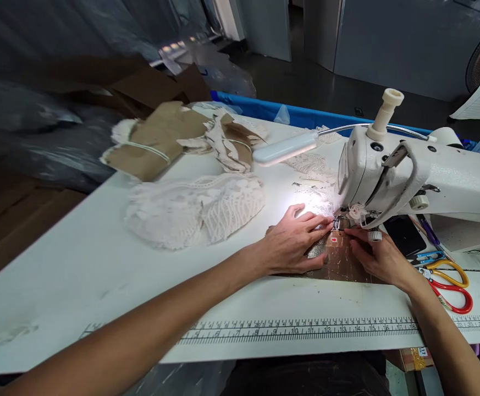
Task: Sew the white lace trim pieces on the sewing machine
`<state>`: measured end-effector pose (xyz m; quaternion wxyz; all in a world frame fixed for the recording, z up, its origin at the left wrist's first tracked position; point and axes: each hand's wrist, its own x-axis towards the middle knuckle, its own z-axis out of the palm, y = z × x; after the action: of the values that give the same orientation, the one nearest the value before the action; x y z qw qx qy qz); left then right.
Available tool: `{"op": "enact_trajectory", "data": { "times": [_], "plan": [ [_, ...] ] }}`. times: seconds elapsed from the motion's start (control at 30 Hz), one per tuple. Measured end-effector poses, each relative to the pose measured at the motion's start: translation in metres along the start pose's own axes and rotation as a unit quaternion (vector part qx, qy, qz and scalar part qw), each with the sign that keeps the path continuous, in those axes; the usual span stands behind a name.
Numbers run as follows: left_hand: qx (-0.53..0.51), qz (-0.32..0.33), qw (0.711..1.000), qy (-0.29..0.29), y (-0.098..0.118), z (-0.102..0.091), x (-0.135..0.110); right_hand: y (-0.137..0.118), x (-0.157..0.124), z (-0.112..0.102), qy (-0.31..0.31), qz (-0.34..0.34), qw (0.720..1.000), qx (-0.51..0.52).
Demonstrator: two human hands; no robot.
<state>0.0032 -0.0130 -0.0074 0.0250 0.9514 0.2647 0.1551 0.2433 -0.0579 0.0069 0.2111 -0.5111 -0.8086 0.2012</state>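
Observation:
My left hand (295, 242) lies flat, fingers stretched, on the sewing table just left of the needle of the white sewing machine (413, 170). Its fingertips press a small pale lace piece (320, 212) under the presser foot (338, 223). My right hand (378, 254) rests on the brown taped plate (334, 261) below the needle, fingers extended toward the foot. A bright lamp (285, 148) lights the spot.
A heap of cream lace pieces (194, 209) lies at table centre. Cardboard-wrapped lace bundles (157, 140) sit behind it. Red and yellow scissors (450, 283), blue snips (429, 257) and a dark phone (404, 234) lie right of the needle. A printed ruler (297, 330) runs along the front edge.

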Motion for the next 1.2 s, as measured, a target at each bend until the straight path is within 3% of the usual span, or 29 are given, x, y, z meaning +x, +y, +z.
{"op": "enact_trajectory", "data": {
  "times": [0.13,0.23,0.4,0.63,0.83,1.0,1.2],
  "plan": [
    [0.0,-0.012,1.0,-0.015,-0.003,-0.001,0.003,0.0,0.004,-0.012,-0.01,0.013,0.994,0.105],
    [-0.007,-0.027,0.999,-0.04,-0.003,-0.002,0.004,0.006,0.009,-0.008,-0.025,0.056,0.987,0.151],
    [-0.023,-0.048,0.997,-0.055,-0.001,-0.004,0.005,0.014,0.013,0.004,0.058,0.117,0.984,0.122],
    [-0.033,-0.043,0.998,-0.04,-0.002,-0.002,0.005,0.003,0.009,0.001,0.07,0.149,0.98,0.111],
    [-0.035,-0.043,0.998,-0.015,-0.004,0.004,0.004,0.015,0.01,0.01,0.11,0.127,0.978,0.122],
    [-0.025,-0.074,0.996,-0.036,-0.005,0.005,0.004,0.024,0.014,0.011,0.11,0.14,0.97,0.163],
    [0.036,-0.1,0.994,-0.015,0.013,-0.001,0.001,0.041,0.022,0.008,0.111,0.158,0.953,0.232]
  ]
}}
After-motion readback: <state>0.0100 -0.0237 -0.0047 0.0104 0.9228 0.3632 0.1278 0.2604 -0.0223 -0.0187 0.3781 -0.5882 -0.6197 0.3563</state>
